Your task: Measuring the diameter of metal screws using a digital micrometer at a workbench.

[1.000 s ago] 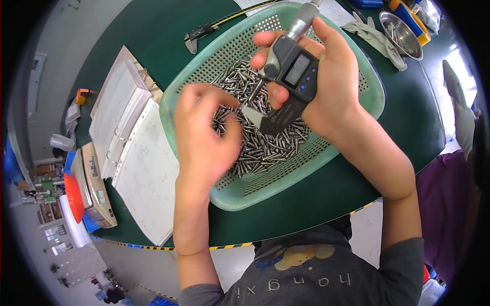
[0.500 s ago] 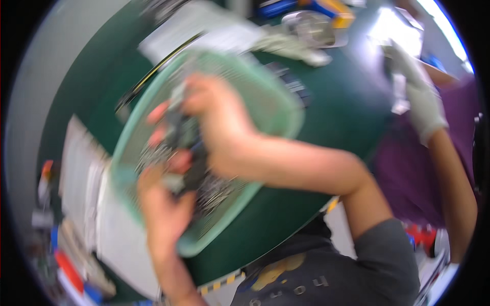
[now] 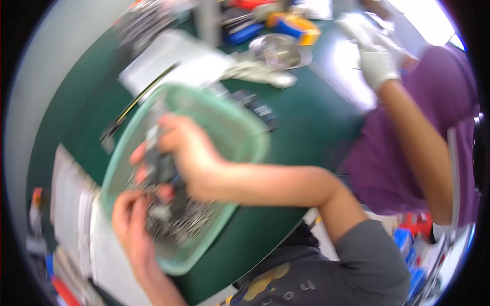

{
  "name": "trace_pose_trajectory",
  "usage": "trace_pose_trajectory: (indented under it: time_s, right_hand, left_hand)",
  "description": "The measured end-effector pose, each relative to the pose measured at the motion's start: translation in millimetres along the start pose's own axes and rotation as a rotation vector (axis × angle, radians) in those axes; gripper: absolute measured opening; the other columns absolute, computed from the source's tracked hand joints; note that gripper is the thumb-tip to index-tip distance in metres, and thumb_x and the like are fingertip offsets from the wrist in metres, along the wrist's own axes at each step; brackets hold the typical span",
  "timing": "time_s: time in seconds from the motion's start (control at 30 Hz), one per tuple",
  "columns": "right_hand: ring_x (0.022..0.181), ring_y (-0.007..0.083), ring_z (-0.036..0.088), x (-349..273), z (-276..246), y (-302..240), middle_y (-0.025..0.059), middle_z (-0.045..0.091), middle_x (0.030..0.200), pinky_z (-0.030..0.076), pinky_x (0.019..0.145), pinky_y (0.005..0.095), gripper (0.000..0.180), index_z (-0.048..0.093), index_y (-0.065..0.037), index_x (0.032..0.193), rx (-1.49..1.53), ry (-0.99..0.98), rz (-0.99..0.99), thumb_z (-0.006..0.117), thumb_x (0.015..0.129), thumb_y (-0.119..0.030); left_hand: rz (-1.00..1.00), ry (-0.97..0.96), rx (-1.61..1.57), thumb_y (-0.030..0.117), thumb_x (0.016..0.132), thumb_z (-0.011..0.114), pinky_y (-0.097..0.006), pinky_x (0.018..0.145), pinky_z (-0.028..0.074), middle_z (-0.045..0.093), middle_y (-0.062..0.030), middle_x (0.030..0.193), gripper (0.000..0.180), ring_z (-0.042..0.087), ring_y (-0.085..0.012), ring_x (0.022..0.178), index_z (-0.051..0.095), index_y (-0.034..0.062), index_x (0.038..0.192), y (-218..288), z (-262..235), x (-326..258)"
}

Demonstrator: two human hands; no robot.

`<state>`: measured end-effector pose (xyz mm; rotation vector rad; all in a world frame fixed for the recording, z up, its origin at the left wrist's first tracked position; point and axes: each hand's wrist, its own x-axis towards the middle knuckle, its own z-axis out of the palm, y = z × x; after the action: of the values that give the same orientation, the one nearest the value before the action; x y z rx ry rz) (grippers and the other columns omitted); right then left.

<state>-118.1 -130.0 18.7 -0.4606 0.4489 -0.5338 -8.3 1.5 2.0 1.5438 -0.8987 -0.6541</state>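
My right hand [image 3: 186, 145] is wrapped round a long dark grey and black tool [image 3: 164, 168], whose exact kind is lost in the blur. It holds the tool over a light green plastic basket [image 3: 261, 148]. Many small, thin silvery metal pieces [image 3: 191, 222] lie heaped in the basket. At the basket's near left side, my left hand [image 3: 133, 229] has its fingers bent inward, close to the tool's lower end. Whatever those fingers hold is hidden and blurred.
White papers [image 3: 178, 56] and a black-and-yellow rod [image 3: 138, 102] lie beyond the basket. Behind it are a round metal tin [image 3: 279, 51], a pale glove [image 3: 260, 74] and dark small packs [image 3: 255, 108]. A co-worker in purple, with a white-gloved hand [image 3: 377, 64], is on the right.
The whole view has shifted, so basket and hands appear lower and further left. My right hand keeps hold of the tool; my left hand sits further from it. The co-worker's arm has moved.
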Motion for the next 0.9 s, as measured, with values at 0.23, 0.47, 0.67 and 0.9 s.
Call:
trace_pose_trajectory:
  time_s: [0.23,0.47,0.67,0.9]
  right_hand:
    - [0.041,0.0183,0.046,-1.8,-4.0,-4.7,0.0128,0.056,0.071,0.040,0.042,0.0284,0.059,0.052,0.002,0.094,-0.203,-0.126,0.023,0.020,0.087,-0.046]
    - [0.041,0.0162,0.045,-4.6,-3.8,-5.1,0.0123,0.056,0.071,0.040,0.040,0.0262,0.057,0.052,0.001,0.094,-0.234,-0.141,-0.006,0.017,0.089,-0.044]
    - [0.040,0.0161,0.045,-4.8,-5.7,-6.8,0.0127,0.056,0.072,0.041,0.040,0.0258,0.058,0.052,0.002,0.094,-0.253,-0.169,-0.036,0.015,0.089,-0.043]
    - [0.040,0.0148,0.046,-3.7,-6.6,-4.1,0.0135,0.057,0.071,0.041,0.040,0.0225,0.060,0.052,0.005,0.096,-0.330,-0.223,-0.048,0.015,0.089,-0.043]
  left_hand:
    - [-0.128,-0.118,-0.381,0.002,0.079,0.056,-0.024,0.076,0.044,0.059,-0.0079,0.089,0.017,0.056,-0.0127,0.085,0.051,0.0002,0.095,-1.8,-3.5,2.7]
    - [-0.099,-0.183,-0.349,0.003,0.079,0.058,-0.022,0.074,0.043,0.058,-0.0053,0.089,0.014,0.053,-0.0092,0.081,0.054,0.0006,0.091,0.1,-1.5,0.7]
    - [-0.069,-0.209,-0.300,0.005,0.079,0.058,-0.022,0.072,0.042,0.056,-0.0035,0.088,0.014,0.052,-0.0079,0.079,0.055,-0.0002,0.092,4.6,1.0,1.7]
    - [-0.123,-0.248,-0.249,0.003,0.078,0.059,-0.022,0.071,0.042,0.057,-0.0023,0.083,0.010,0.052,-0.0078,0.076,0.057,-0.0003,0.087,6.8,-3.6,1.6]
